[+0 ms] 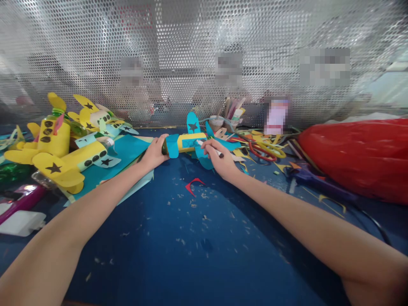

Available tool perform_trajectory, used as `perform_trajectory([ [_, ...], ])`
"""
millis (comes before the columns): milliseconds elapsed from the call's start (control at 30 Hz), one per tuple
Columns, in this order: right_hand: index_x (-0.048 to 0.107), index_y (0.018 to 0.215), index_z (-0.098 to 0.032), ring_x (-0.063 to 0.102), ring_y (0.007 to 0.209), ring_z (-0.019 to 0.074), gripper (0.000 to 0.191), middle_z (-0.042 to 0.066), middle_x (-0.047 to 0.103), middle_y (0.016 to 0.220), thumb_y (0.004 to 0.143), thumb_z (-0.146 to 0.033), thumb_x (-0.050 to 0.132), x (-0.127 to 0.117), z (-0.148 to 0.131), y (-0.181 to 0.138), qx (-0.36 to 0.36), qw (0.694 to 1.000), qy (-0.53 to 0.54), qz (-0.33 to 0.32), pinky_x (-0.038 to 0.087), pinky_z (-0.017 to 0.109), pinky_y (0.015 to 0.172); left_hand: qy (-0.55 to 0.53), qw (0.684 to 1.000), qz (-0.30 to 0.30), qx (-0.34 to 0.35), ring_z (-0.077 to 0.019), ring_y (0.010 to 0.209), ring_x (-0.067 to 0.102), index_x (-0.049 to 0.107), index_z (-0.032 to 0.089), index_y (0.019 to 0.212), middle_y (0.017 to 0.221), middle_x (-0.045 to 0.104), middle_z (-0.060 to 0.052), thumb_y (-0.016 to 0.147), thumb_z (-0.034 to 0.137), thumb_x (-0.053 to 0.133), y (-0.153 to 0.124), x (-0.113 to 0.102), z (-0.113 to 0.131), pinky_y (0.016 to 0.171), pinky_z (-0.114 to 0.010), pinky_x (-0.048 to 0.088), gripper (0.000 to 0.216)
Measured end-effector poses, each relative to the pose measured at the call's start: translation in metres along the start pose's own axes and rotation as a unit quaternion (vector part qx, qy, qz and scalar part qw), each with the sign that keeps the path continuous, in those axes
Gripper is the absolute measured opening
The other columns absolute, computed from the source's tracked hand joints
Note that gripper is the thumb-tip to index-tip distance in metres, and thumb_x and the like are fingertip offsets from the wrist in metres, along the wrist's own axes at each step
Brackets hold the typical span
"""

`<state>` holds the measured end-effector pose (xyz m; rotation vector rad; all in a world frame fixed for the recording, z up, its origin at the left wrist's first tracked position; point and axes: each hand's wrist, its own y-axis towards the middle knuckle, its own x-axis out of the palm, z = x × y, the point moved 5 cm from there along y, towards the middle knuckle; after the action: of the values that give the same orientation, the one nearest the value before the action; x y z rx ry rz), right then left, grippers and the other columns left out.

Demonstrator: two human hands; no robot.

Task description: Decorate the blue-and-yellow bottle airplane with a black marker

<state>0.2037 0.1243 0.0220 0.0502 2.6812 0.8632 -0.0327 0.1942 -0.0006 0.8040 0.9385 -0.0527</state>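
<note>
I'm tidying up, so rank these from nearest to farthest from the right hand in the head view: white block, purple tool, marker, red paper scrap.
1. Marker: held in the right hand.
2. Red paper scrap: below and left of that hand.
3. Purple tool: off to the right, by the red bag.
4. White block: at the left edge.

Left hand (155, 153) grips yellow-and-blue paper-covered bottle plane (188, 137); right hand (223, 162) holds white-and-black marker (219, 154); curved red paper scrap (189, 185) on blue worktop (229, 263).
</note>
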Motion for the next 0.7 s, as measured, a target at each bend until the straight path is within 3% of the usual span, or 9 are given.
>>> perform_trajectory([
  [200,0.058,0.078,-0.023,0.043,0.061,0.0142,0.014,-0.002,0.048,0.066,0.085,-0.025,0.046,0.0001,0.0029,0.0,0.022,1.0,0.01,0.001,0.035,0.028,0.059,0.005,1.0,-0.002,-0.008,-0.0331,0.119,0.055,0.043,0.02,0.136,0.131,0.057,-0.013,0.07,0.023,0.078,-0.001,-0.0004,0.0004,0.102,-0.05,0.046,0.075],
  [700,0.059,0.08,-0.023,0.045,0.061,0.0146,0.014,-0.002,0.053,0.068,0.087,-0.025,0.046,0.002,0.0036,0.0006,0.034,0.999,-0.005,-0.008,0.036,0.029,0.059,0.003,1.0,-0.007,-0.014,-0.0343,0.122,0.053,0.042,0.019,0.136,0.134,0.055,-0.015,0.07,0.023,0.078,-0.0007,-0.0011,0.0015,0.104,-0.052,0.045,0.076],
])
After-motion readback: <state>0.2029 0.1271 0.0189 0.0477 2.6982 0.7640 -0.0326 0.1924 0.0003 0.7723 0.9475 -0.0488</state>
